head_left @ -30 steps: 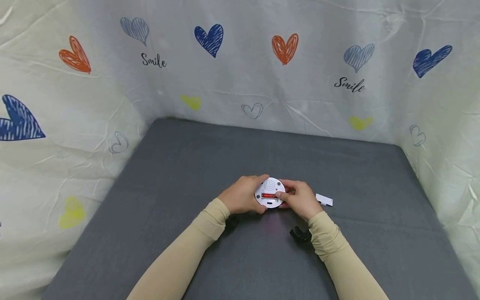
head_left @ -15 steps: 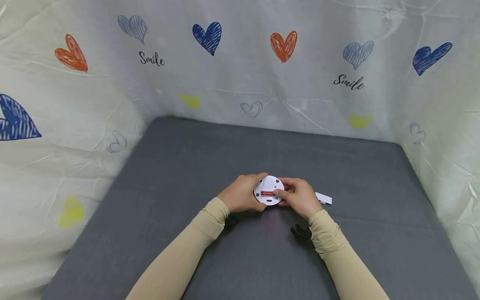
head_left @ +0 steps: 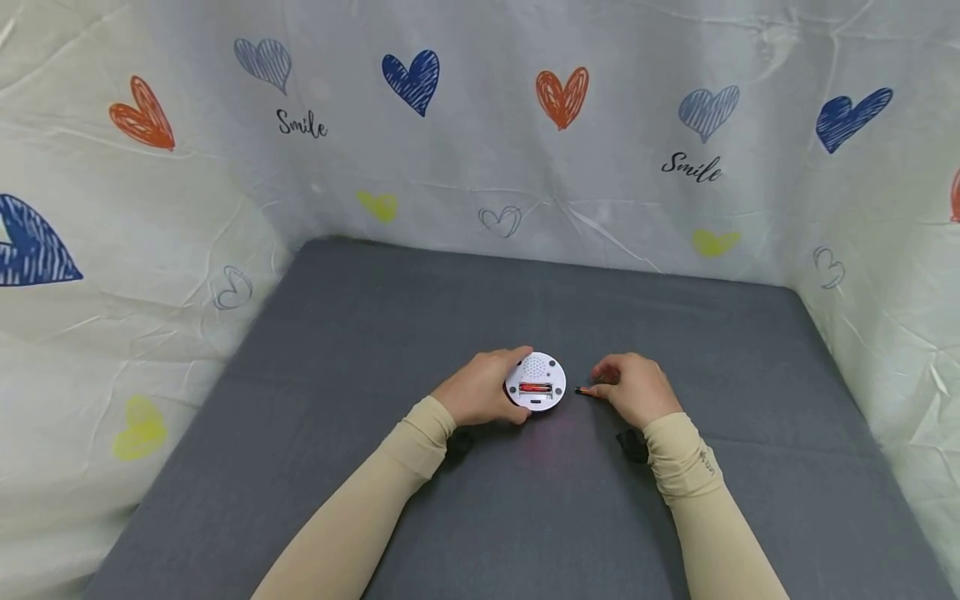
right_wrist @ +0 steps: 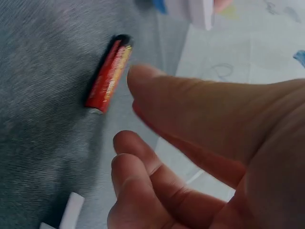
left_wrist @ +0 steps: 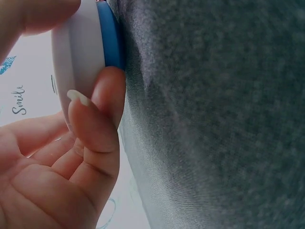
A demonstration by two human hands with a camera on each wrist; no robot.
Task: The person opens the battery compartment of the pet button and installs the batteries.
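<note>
Left hand (head_left: 483, 388) on my feed grips the rim of a round white device (head_left: 537, 369), thumb and fingers spread around its edge; the right hand (head_left: 637, 390) has its thumb and fingers loosely bent, and I see nothing held in it. Behind them I have a pale sheet (head_left: 465, 158) printed with hearts and "Smile", then the gray tabletop (head_left: 420, 312). Between the two hands, the device turns its white face up toward my head camera, blue side down; whether it touches the tabletop, I cannot tell. My right wrist view catches part of a white piece (right_wrist: 71, 212). One red battery (head_left: 535, 388) sits in the device's slot; a loose battery (right_wrist: 108, 76) lies on the tabletop, just beside the right thumb.
</note>
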